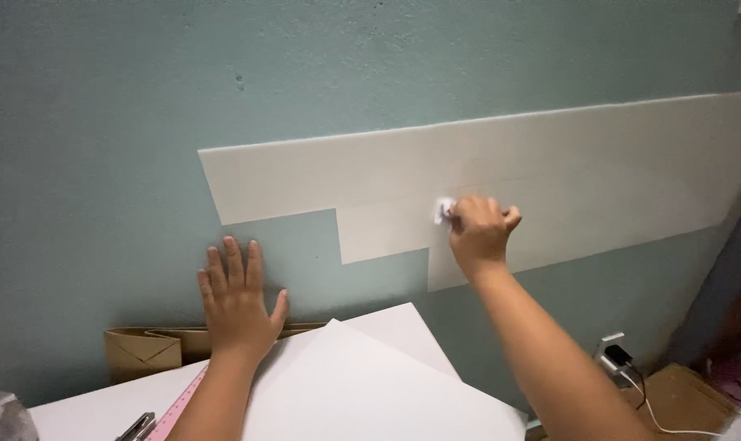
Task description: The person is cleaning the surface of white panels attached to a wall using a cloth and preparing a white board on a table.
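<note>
White sheets (362, 384) below; hands: left (238, 298) flat on wall (101, 163), right (478, 233) gripping cloth (443, 210).

We reach both our bare arms forward and upward. Our left hand (238, 300) is spread flat, palm away from us, fingers straight and slightly fanned, thumb out to the right, the forearm rising from below. Our right hand (478, 230) is higher and further right, curled into a loose fist with knuckles up, its grip pinched closed at the fingertips; the right forearm runs diagonally up from the lower right.
</note>
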